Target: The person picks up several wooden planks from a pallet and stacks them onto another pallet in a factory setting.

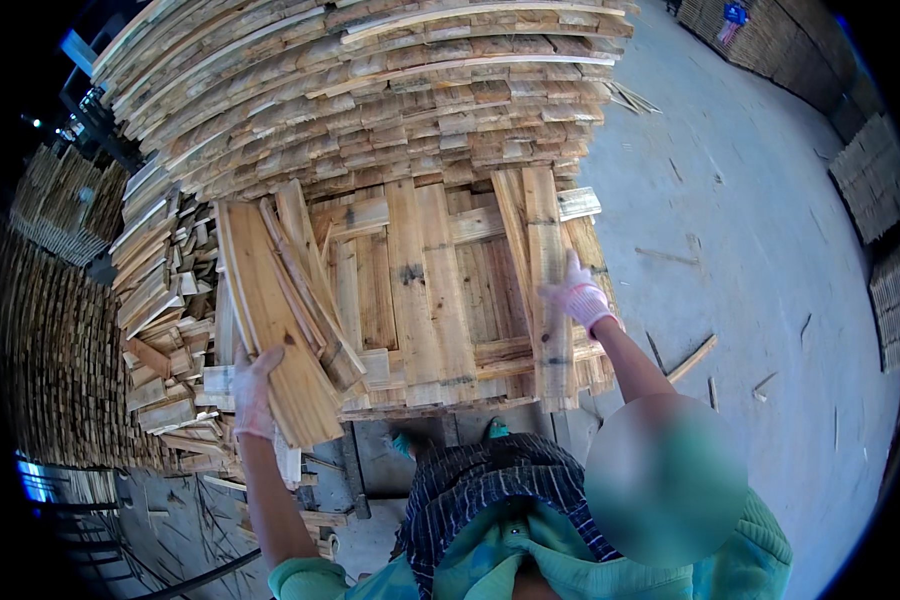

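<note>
My left hand (254, 394), in a pale fingerless-looking glove, grips the left edge of a wide wooden board (275, 310), its thumb on top and its other fingers hidden. The board slants over the left side of a low stack, with narrower strips (305, 285) beside it. My right hand (582, 298), in a pink-white glove, is at the right side of the stack with fingers stretched out, against or just above the edge of an upright-running board (547, 290). Between the hands, paired boards (432, 290) lie lengthwise across crosswise boards.
A tall layered pile of boards (390, 110) rises right behind the stack. Short offcuts (170, 350) crowd its left side. Loose sticks (692, 358) lie on the grey concrete floor (750, 250) at right. More wood stacks (65, 350) stand far left and far right.
</note>
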Demonstrator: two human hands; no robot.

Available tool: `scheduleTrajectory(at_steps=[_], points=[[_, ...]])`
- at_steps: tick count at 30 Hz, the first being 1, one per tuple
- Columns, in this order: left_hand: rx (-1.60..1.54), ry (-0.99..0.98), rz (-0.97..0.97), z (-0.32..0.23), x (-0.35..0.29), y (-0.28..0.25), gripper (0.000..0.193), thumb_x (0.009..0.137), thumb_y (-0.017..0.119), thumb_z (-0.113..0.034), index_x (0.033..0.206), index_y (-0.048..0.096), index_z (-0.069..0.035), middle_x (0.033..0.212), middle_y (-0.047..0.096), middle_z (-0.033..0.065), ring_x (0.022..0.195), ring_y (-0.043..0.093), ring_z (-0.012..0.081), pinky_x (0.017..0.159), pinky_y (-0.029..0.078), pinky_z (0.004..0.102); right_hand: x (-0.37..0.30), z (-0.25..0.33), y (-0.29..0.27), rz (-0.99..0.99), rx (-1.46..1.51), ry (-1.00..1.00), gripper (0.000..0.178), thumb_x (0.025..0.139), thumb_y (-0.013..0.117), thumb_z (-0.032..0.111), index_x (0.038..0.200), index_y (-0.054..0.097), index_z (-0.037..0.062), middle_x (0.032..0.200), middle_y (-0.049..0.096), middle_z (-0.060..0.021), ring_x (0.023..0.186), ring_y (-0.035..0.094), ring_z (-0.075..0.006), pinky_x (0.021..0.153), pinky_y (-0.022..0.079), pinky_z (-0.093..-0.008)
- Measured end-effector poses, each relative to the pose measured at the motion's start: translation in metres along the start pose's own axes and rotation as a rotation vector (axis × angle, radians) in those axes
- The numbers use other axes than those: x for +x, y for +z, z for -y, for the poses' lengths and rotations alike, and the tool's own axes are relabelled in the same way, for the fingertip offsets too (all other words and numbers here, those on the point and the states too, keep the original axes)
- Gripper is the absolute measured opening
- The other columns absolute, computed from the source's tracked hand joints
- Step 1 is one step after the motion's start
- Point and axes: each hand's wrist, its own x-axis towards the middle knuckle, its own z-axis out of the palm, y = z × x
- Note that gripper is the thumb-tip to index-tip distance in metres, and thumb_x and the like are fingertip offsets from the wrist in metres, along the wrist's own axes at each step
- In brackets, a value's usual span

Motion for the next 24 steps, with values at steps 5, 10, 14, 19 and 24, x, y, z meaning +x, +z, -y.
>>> scheduleTrajectory(at_steps=[5,10,14,19,24], points=[[0.118,0.127,0.006,-0.019,-0.002,-0.027,0.063,0.084,0.073,-0.002,0.141,0.048,-0.001,0.117,0.066,0.0132,0.098,0.067,0.0194,0.084,0.057,0.0278,0.003,0.019,0.016,-0.153,-0.177,-0.001,0.103,0.082,0.078,0.05,0.161,0.022,0.0173,0.143,0.042,-0.0319,0.133,0.047,-0.0481,0.108,0.044,-0.0526],[0.371,0.061,0.085,0.031,0.038,-0.065,0.061,0.085,0.073,-0.004,0.141,0.047,-0.004,0.118,0.067,0.0113,0.101,0.066,0.0199,0.087,0.057,0.0331,0.008,0.022,0.031,-0.293,-0.32,-0.083,0.087,0.085,0.075,0.047,0.156,0.033,0.0195,0.125,0.051,-0.0275,0.119,0.055,-0.0464,0.102,0.045,-0.0532],[0.254,0.032,0.025,0.097,0.079,-0.085,0.061,0.085,0.074,-0.005,0.141,0.049,-0.006,0.119,0.067,0.0099,0.102,0.066,0.0211,0.087,0.056,0.0345,-0.018,0.083,0.06,-0.254,-0.309,-0.32,0.077,0.089,0.071,0.046,0.152,0.037,0.0198,0.122,0.051,-0.0269,0.114,0.057,-0.046,0.098,0.048,-0.0537],[0.157,0.064,-0.012,0.112,0.085,-0.069,0.063,0.084,0.077,-0.008,0.14,0.049,-0.005,0.117,0.067,0.0098,0.099,0.065,0.021,0.085,0.056,0.0343,-0.027,0.136,0.16,-0.1,-0.047,-0.265,0.054,0.095,0.064,0.042,0.141,0.046,0.0228,0.132,0.044,-0.0342,0.117,0.056,-0.0534,0.094,0.052,-0.0565],[0.193,-0.035,0.053,0.098,0.072,-0.052,0.065,0.083,0.076,-0.01,0.142,0.048,-0.004,0.117,0.067,0.0107,0.1,0.065,0.0213,0.087,0.055,0.0343,0.015,0.091,0.156,0.074,-0.069,-0.415,0.059,0.096,0.059,0.047,0.149,0.044,0.0253,0.131,0.05,-0.0344,0.118,0.056,-0.0527,0.1,0.049,-0.0553]])
